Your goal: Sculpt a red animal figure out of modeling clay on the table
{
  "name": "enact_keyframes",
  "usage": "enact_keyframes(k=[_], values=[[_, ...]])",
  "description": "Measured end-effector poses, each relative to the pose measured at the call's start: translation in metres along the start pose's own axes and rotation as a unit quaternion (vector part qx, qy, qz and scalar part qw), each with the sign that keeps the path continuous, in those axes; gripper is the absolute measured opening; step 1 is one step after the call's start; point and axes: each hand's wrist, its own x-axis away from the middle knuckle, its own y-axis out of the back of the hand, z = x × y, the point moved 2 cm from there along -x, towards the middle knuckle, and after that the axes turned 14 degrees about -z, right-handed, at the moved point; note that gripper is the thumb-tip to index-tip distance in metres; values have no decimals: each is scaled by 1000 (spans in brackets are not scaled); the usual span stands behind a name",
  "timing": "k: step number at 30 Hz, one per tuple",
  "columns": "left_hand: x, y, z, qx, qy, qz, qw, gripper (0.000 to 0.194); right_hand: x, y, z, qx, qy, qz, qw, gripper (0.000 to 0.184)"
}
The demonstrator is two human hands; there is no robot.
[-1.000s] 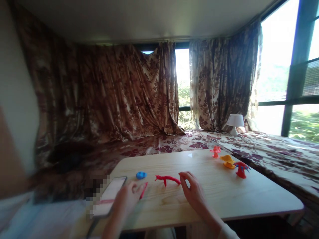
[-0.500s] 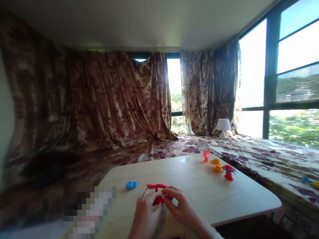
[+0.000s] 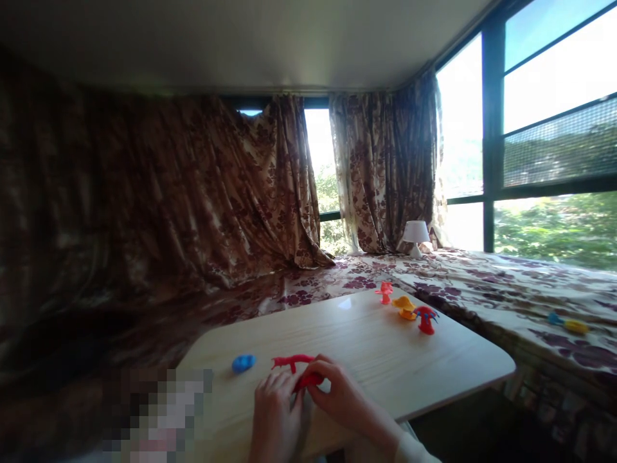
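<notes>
My left hand (image 3: pixel 276 402) and my right hand (image 3: pixel 335 389) meet over the near part of the table. Between their fingertips is a lump of red modelling clay (image 3: pixel 309 381), pinched from both sides; the fingers cover some of it. Just beyond them, a thin branched red clay shape (image 3: pixel 292 361) lies on the tabletop, its right end partly behind my right hand. To the left of my hands rests a blue lump of clay (image 3: pixel 243 363).
The pale wooden table (image 3: pixel 332 328) has rounded corners. Toward its far right stand a pinkish-red figure (image 3: pixel 385 292), a yellow one (image 3: pixel 405 308) and a red one with blue strips (image 3: pixel 427 320). A white lamp (image 3: pixel 416 233) stands behind. Blue and yellow items (image 3: pixel 576 326) lie on the flowered cloth.
The view has turned slightly right, so the scene sits further left. My fingers have shifted on the red clay, and my right hand now curls more over it.
</notes>
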Motion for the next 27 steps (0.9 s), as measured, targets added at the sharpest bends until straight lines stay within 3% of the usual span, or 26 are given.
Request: enact_keyframes(k=[5,12,19,23,27], values=[[-2,-1,-1,-4,-3,17,1000,24,1,3,5,5,8,13,1000,27],[0,-2,5,73,41,45,995,28,2,2,6,13,46,23,999,22],[7,8,1,89,33,34,995,27,3,0,-2,51,29,-15,998,19],[10,26,24,89,33,17,995,27,-2,2,-24,45,-25,-101,994,14],[2,39,59,-21,58,-38,997,22,-5,2,-42,-24,-83,-164,983,12]])
